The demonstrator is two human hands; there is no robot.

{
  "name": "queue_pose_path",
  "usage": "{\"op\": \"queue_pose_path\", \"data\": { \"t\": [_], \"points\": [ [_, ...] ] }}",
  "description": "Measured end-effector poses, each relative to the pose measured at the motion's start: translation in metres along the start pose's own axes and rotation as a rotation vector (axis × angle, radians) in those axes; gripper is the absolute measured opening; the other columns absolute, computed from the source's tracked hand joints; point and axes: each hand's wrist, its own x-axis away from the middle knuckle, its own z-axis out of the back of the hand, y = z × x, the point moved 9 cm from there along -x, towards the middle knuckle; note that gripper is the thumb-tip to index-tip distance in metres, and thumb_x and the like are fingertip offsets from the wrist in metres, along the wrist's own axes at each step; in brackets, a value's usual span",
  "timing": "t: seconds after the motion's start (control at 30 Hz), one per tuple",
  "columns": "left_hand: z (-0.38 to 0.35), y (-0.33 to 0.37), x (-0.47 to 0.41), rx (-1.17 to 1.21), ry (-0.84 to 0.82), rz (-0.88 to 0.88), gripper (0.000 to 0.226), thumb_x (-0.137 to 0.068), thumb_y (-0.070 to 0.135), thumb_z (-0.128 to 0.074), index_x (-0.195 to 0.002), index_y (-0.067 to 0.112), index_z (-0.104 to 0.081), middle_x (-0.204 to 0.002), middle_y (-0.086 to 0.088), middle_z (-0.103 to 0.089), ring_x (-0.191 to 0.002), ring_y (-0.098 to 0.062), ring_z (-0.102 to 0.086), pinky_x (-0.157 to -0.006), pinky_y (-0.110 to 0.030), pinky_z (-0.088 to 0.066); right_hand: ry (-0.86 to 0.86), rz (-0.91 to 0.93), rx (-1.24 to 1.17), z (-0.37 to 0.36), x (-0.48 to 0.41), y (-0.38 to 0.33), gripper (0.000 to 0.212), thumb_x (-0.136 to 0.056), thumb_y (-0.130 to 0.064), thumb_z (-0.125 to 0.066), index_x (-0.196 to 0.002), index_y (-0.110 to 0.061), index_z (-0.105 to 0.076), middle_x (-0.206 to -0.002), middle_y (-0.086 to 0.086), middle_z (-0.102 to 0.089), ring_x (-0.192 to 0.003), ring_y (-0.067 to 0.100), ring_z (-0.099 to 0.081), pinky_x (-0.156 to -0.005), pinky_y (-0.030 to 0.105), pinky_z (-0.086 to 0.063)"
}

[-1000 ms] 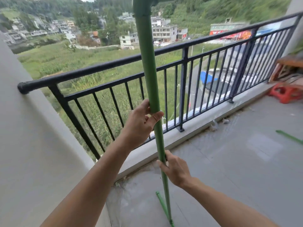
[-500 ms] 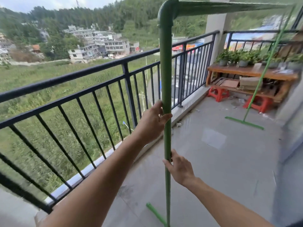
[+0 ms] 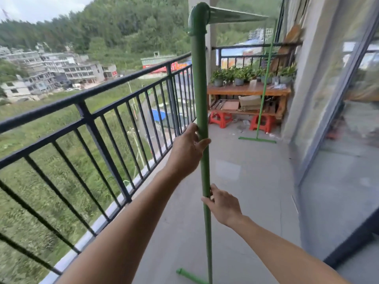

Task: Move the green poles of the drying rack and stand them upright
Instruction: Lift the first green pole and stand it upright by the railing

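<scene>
The near green pole (image 3: 200,95) of the drying rack stands upright in front of me, its foot bar (image 3: 189,276) on the balcony floor. My left hand (image 3: 187,149) grips the pole at mid height. Lower down, my right hand (image 3: 222,204) holds the same pole. A green top bar (image 3: 235,16) runs from the elbow joint at the pole's top to the far green pole (image 3: 264,87), which stands upright on its own foot bar (image 3: 257,140) near the bench.
A black metal railing (image 3: 98,111) runs along the left. A wooden bench (image 3: 249,91) with potted plants stands at the far end on red stools (image 3: 220,118). A glass sliding door (image 3: 348,140) lines the right side.
The view has swung to the right along the balcony, bringing the far pole, bench and glass door into sight. Both hands have kept their grip on the near pole.
</scene>
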Motion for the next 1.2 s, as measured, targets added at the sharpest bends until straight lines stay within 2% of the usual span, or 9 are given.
{"op": "queue_pose_path", "data": {
  "t": [0.2, 0.3, 0.43, 0.63, 0.77, 0.9, 1.0, 1.1, 1.2],
  "points": [
    [-0.021, -0.007, -0.077, -0.075, -0.059, -0.075, 0.021, -0.086, 0.028, -0.062, -0.102, 0.019, -0.053, -0.096, -0.008, -0.070, -0.082, -0.026, -0.069, -0.075, -0.044, -0.059, 0.007, -0.101, 0.070, 0.015, -0.061, 0.026, 0.031, -0.092, -0.044, -0.044, -0.113, -0.021, -0.046, -0.097, 0.004, -0.069, -0.091, 0.032, -0.065, -0.076, 0.041, -0.051],
    [-0.033, -0.012, -0.108, -0.058, -0.144, -0.077, 0.037, -0.083, 0.031, -0.064, -0.114, 0.017, -0.051, -0.105, -0.008, -0.069, -0.089, -0.027, -0.069, -0.078, -0.046, -0.058, 0.013, -0.132, 0.092, 0.018, -0.089, 0.036, 0.032, -0.093, -0.045, -0.042, -0.115, -0.021, -0.044, -0.085, 0.000, -0.062, -0.088, 0.031, -0.065, -0.070, 0.038, -0.046],
    [-0.036, -0.023, -0.124, -0.025, -0.178, -0.114, 0.040, -0.084, 0.032, -0.063, -0.115, 0.012, -0.049, -0.107, -0.011, -0.067, -0.096, -0.026, -0.068, -0.082, -0.046, -0.058, 0.016, -0.120, 0.117, 0.011, -0.105, 0.035, 0.035, -0.094, -0.046, -0.041, -0.118, -0.020, -0.041, -0.078, -0.002, -0.058, -0.077, 0.029, -0.064, -0.066, 0.037, -0.045],
    [-0.039, -0.024, -0.122, -0.015, -0.158, -0.231, 0.030, -0.083, 0.042, -0.055, -0.102, 0.023, -0.042, -0.089, -0.018, -0.065, -0.083, -0.033, -0.068, -0.074, -0.053, -0.055, 0.005, -0.144, 0.081, 0.002, -0.109, 0.037, 0.041, -0.093, -0.051, -0.041, -0.114, -0.016, -0.041, -0.076, -0.002, -0.056, -0.073, 0.030, -0.062, -0.066, 0.037, -0.046],
    [-0.040, -0.028, -0.117, 0.026, -0.140, -0.210, 0.033, -0.086, 0.039, -0.055, -0.100, 0.010, -0.047, -0.083, -0.015, -0.066, -0.079, -0.031, -0.068, -0.072, -0.053, -0.055, -0.047, -0.159, -0.007, 0.000, -0.106, 0.038, 0.039, -0.092, -0.049, -0.045, -0.113, -0.017, -0.045, -0.074, -0.002, -0.053, -0.070, 0.026, -0.053, -0.066, 0.036, -0.043],
    [-0.027, -0.033, -0.113, -0.008, -0.080, -0.183, 0.025, -0.091, 0.030, -0.056, -0.098, 0.009, -0.047, -0.081, -0.004, -0.069, -0.075, -0.016, -0.070, -0.071, -0.045, -0.057, -0.147, -0.113, -0.116, -0.011, -0.108, 0.027, 0.033, -0.091, -0.046, -0.048, -0.108, -0.017, -0.047, -0.082, 0.007, -0.062, -0.078, 0.030, -0.060, -0.073, 0.040, -0.050],
    [-0.007, -0.043, -0.107, -0.012, 0.026, -0.109, 0.023, -0.092, 0.028, -0.054, -0.100, 0.008, -0.047, -0.079, -0.008, -0.068, -0.074, -0.021, -0.069, -0.071, -0.047, -0.057, -0.227, -0.043, -0.195, -0.026, -0.112, 0.008, 0.023, -0.092, -0.042, -0.048, -0.096, -0.020, -0.043, -0.084, 0.010, -0.064, -0.081, 0.032, -0.062, -0.075, 0.042, -0.051],
    [0.015, -0.054, -0.097, -0.023, 0.150, -0.006, 0.023, -0.093, 0.028, -0.052, -0.103, 0.008, -0.045, -0.082, -0.013, -0.066, -0.078, -0.029, -0.068, -0.073, -0.050, -0.057, -0.307, 0.018, -0.280, -0.040, -0.115, -0.011, 0.021, -0.092, -0.037, -0.048, -0.101, -0.019, -0.047, -0.085, 0.007, -0.061, -0.084, 0.032, -0.062, -0.079, 0.044, -0.052],
    [0.029, -0.060, -0.090, -0.063, 0.209, 0.090, 0.025, -0.093, 0.027, -0.053, -0.108, 0.008, -0.047, -0.090, -0.008, -0.067, -0.085, -0.023, -0.068, -0.080, -0.043, -0.058, -0.364, 0.069, -0.318, -0.047, -0.118, -0.025, 0.017, -0.093, -0.033, -0.048, -0.102, -0.018, -0.048, -0.090, 0.006, -0.060, -0.088, 0.030, -0.060, -0.080, 0.039, -0.049]
  ]
}}
